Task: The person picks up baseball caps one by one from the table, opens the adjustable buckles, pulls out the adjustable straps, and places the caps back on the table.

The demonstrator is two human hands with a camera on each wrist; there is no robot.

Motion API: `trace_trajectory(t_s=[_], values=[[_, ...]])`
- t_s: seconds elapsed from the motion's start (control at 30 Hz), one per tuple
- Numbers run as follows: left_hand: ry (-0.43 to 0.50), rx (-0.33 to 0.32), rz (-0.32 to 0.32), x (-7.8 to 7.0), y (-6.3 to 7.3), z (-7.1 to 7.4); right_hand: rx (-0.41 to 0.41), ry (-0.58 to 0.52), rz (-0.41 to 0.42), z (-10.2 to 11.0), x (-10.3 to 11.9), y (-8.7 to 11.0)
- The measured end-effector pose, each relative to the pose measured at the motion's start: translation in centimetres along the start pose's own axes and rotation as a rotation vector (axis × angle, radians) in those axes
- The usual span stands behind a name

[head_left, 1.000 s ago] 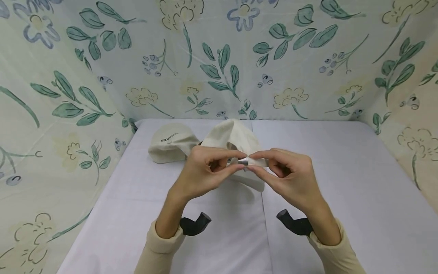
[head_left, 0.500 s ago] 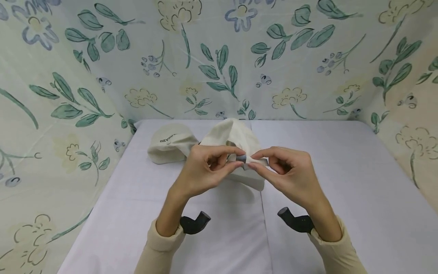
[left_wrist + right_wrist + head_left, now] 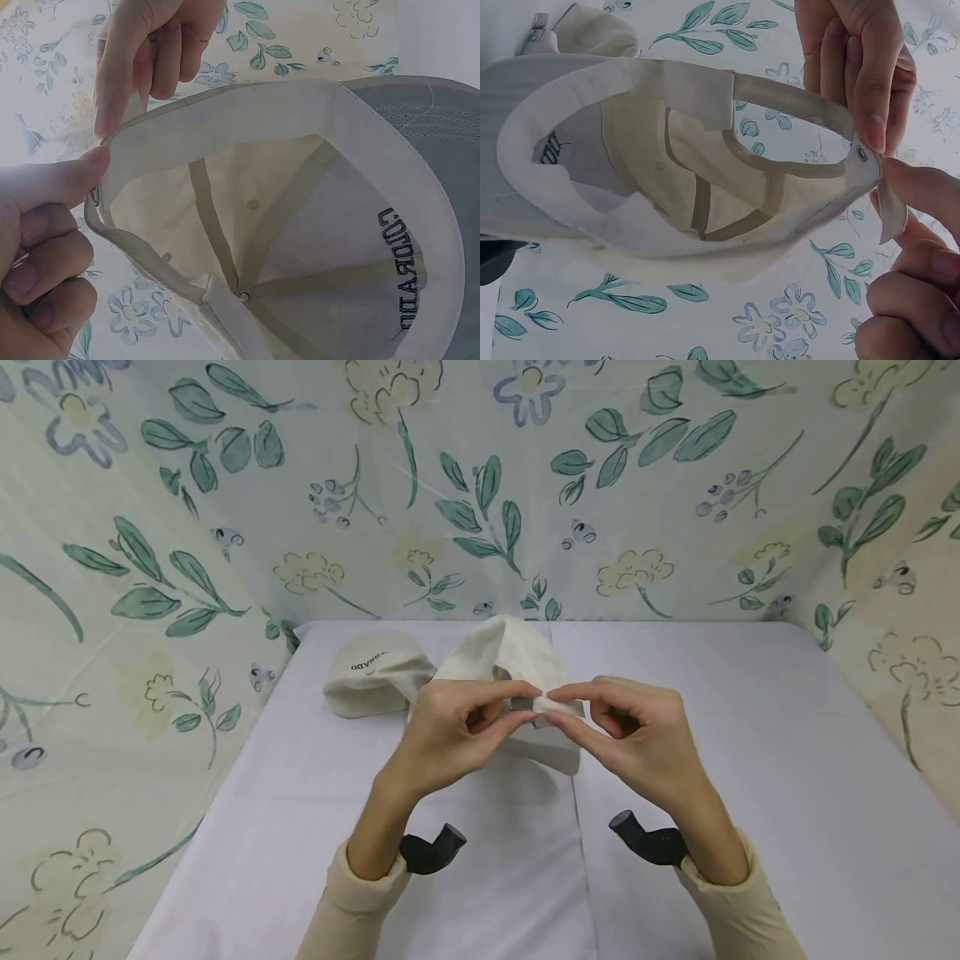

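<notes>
An off-white baseball cap (image 3: 480, 647) is held up by its back strap (image 3: 795, 103), its inside and dark lettering showing in the left wrist view. My left hand (image 3: 459, 727) pinches the strap around a small metal buckle (image 3: 522, 703) between thumb and forefinger. Opposite it, my right hand (image 3: 630, 727) pinches the cap's back edge beside the buckle, the fingertips of both hands nearly meeting. In the right wrist view the strap's loose end (image 3: 891, 214) hangs by the right thumb, close to a metal eyelet (image 3: 862, 154). Fingers partly cover the buckle.
A second off-white cap (image 3: 367, 677) with dark lettering lies on the left of the white-covered table (image 3: 712, 735), just beside the held one. Floral cloth (image 3: 637, 527) hangs behind and at both sides. A black wrist mount (image 3: 435, 850) juts from each sleeve.
The buckle has tilted from bright silver to darker grey and shifted slightly left and up. My right fingertips drew apart a little, then came back close to the left ones.
</notes>
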State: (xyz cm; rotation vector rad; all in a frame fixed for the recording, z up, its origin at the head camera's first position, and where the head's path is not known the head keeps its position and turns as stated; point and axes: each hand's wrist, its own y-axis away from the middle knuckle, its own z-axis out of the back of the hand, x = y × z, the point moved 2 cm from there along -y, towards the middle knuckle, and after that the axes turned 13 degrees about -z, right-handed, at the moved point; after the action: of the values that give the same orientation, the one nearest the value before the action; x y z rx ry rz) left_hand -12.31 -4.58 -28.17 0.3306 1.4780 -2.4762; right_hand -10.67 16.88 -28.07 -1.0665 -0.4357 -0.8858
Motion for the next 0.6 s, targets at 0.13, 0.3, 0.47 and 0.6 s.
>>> trace_trajectory(t_s=[0.13,0.3,0.47,0.6], values=[[0.084,-0.042,0.015,0.11,-0.27,0.09,-0.022,-0.026,0.017,0.29,-0.18,-0.09],[0.169,-0.085,0.053,0.14,-0.31,0.22,-0.041,-0.05,0.029,0.33,-0.32,-0.04],[0.199,-0.154,0.11,0.09,-0.01,0.35,-0.086,-0.075,0.016,0.07,-0.19,0.02],[0.232,-0.226,0.152,0.0,0.08,0.44,-0.146,-0.084,0.0,-0.26,-0.13,0.05]])
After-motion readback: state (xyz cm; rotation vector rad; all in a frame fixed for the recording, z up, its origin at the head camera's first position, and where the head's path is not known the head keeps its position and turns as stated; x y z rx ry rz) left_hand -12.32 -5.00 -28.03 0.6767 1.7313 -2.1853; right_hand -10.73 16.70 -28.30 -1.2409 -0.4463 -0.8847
